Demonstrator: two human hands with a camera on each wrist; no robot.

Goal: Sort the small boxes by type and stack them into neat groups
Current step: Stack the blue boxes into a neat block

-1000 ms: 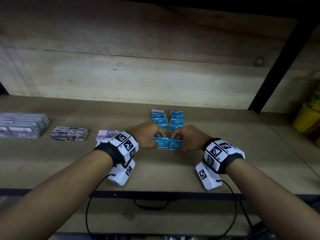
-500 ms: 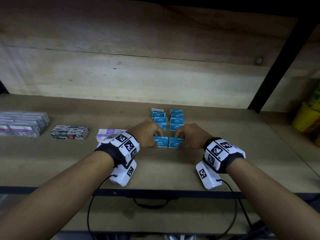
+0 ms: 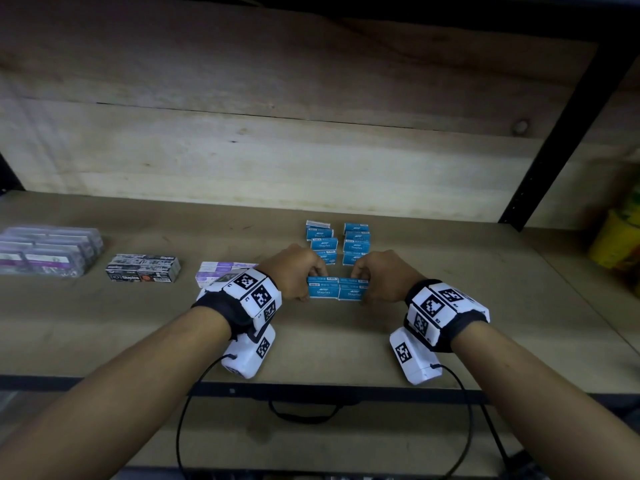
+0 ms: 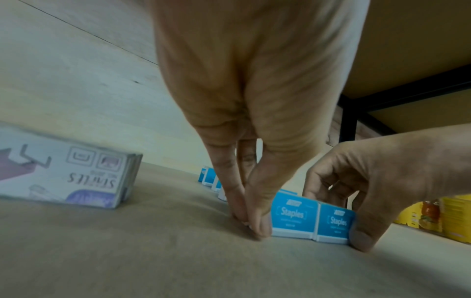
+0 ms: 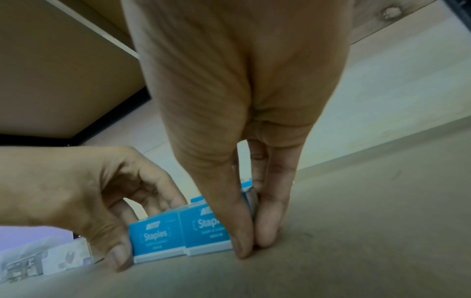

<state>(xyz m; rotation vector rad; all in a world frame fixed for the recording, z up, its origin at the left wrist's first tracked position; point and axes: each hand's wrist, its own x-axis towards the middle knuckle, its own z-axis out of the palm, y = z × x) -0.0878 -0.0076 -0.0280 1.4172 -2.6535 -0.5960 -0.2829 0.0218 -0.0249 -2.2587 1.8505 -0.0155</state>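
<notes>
Two small blue staples boxes stand side by side on the shelf, the left box [image 3: 323, 292] [image 4: 293, 215] [image 5: 155, 240] touching the right box [image 3: 351, 292] [image 4: 336, 221] [image 5: 206, 227]. My left hand [image 3: 304, 282] [image 4: 252, 221] pinches the outer end of the left box between thumb and fingers. My right hand [image 3: 365, 285] [image 5: 252, 238] pinches the outer end of the right box the same way. Just behind them run two short rows of the same blue boxes, a left row [image 3: 323, 243] and a right row [image 3: 356, 242], partly hidden by my knuckles.
A white-and-purple staples box [image 3: 214, 271] [image 4: 63, 177] lies behind my left wrist. Further left are a black staples box [image 3: 143, 268] and clear plastic cases [image 3: 48, 251]. Yellow containers [image 3: 613, 244] stand at the far right beyond a black post [image 3: 561, 133].
The two held boxes sat slightly askew a second ago and now stand squared up end to end, a little nearer the shelf's front edge. Both hands keep their grip.
</notes>
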